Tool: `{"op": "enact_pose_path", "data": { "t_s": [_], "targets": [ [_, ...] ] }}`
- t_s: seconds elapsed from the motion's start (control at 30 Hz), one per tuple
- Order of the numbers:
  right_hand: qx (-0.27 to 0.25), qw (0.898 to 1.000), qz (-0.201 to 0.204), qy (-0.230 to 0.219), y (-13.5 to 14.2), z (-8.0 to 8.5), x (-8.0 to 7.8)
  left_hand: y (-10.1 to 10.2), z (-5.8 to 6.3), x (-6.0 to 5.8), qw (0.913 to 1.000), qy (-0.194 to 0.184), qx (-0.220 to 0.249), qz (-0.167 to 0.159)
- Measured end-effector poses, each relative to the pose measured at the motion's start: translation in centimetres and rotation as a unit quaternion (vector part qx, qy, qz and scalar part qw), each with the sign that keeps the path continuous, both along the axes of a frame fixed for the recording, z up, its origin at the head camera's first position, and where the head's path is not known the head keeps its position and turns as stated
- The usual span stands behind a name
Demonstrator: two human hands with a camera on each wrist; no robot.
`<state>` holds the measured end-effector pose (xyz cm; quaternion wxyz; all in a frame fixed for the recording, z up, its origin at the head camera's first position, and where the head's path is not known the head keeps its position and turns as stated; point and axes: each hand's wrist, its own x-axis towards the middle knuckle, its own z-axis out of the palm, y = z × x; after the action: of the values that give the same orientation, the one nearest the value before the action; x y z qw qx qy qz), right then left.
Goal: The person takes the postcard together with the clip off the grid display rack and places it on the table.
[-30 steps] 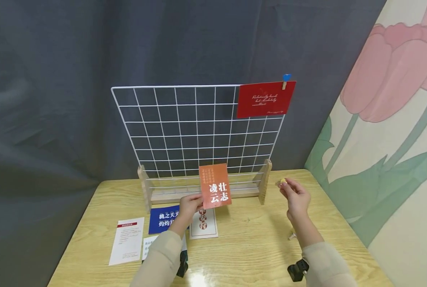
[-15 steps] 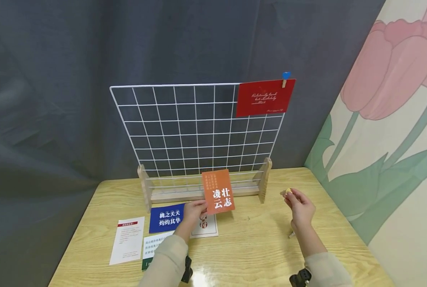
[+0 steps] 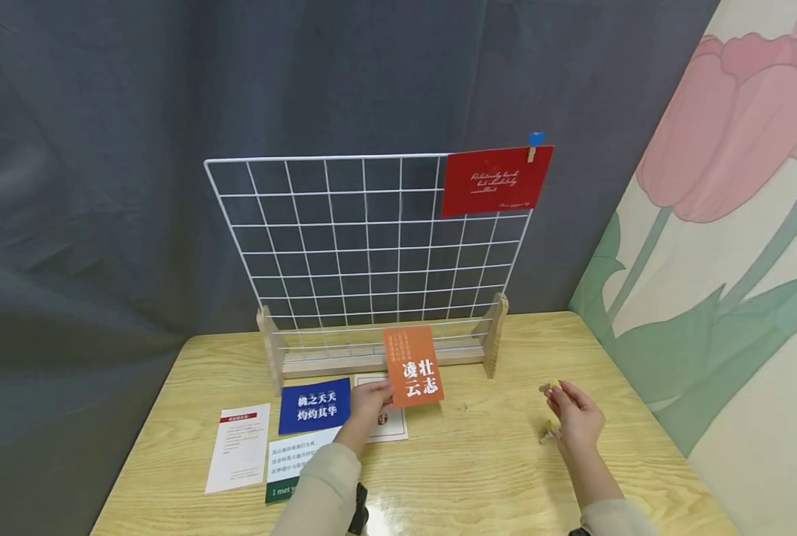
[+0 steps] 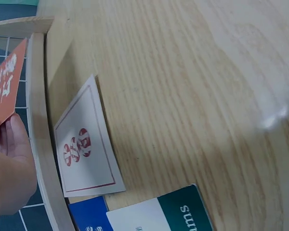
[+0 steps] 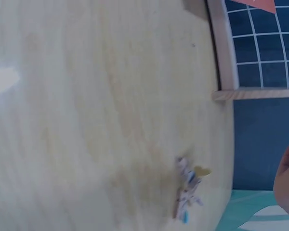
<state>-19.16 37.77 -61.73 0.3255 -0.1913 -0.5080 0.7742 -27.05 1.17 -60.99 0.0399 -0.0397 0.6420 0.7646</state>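
Note:
In the head view my left hand point(image 3: 366, 408) pinches an orange card point(image 3: 415, 368) with white characters by its left edge. The card is raised off the table, in front of the lower part of a white wire grid point(image 3: 383, 223). Between my right hand's point(image 3: 581, 418) thumb and fingers is a small clothespin point(image 3: 547, 388) with a yellow ornament. Beneath that hand, several small clothespins point(image 5: 189, 187) lie in a pile on the table in the right wrist view. A red card point(image 3: 492, 182) hangs at the grid's upper right corner under a clothespin with a blue heart point(image 3: 535, 139).
The grid stands on wooden feet point(image 3: 495, 339) at the table's back. Left of centre lie a blue card point(image 3: 314, 406), a white-and-green card point(image 3: 294, 455), a white card with a red frame point(image 4: 89, 139) and a white card with a red strip point(image 3: 239, 449). A dark curtain point(image 3: 103, 186) hangs behind.
My left hand has lowered the orange card and shifted it slightly right. My right hand has moved down and right with the clothespin, toward the pile on the table.

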Motion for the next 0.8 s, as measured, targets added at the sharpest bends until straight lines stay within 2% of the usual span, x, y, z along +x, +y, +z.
{"op": "enact_pose_path", "data": {
  "t_s": [0.07,0.1,0.13,0.17,0.23,0.3,0.53,0.8],
  "targets": [
    [-0.011,1.000,-0.008,-0.007,-0.1,-0.1,0.6,-0.1,0.1,0.3,1.0000,-0.002,0.004,-0.004],
    [-0.012,1.000,-0.013,-0.014,-0.1,-0.1,1.0,-0.2,0.5,0.7,1.0000,-0.005,0.001,-0.006],
    [-0.015,1.000,-0.018,-0.017,-0.1,-0.1,1.3,-0.1,2.4,1.6,0.9993,-0.031,-0.019,0.004],
    [-0.019,0.999,-0.023,-0.020,-0.1,-0.2,1.6,-0.1,3.1,2.1,0.9991,-0.035,-0.021,0.007],
    [-0.025,0.999,-0.030,-0.026,0.0,-0.3,2.1,0.0,7.5,4.4,0.9963,-0.067,-0.050,0.018],
    [-0.024,0.999,-0.032,-0.036,-0.1,-0.4,2.7,-0.1,7.3,4.8,0.9967,-0.064,-0.048,0.019],
    [-0.026,0.997,-0.039,-0.061,-0.3,-0.3,4.1,0.1,6.9,5.5,0.9954,-0.092,-0.024,0.014],
    [-0.039,0.992,-0.054,-0.106,-0.8,0.1,5.5,0.6,6.3,6.1,0.9960,-0.085,-0.023,0.010]
  ]
}}
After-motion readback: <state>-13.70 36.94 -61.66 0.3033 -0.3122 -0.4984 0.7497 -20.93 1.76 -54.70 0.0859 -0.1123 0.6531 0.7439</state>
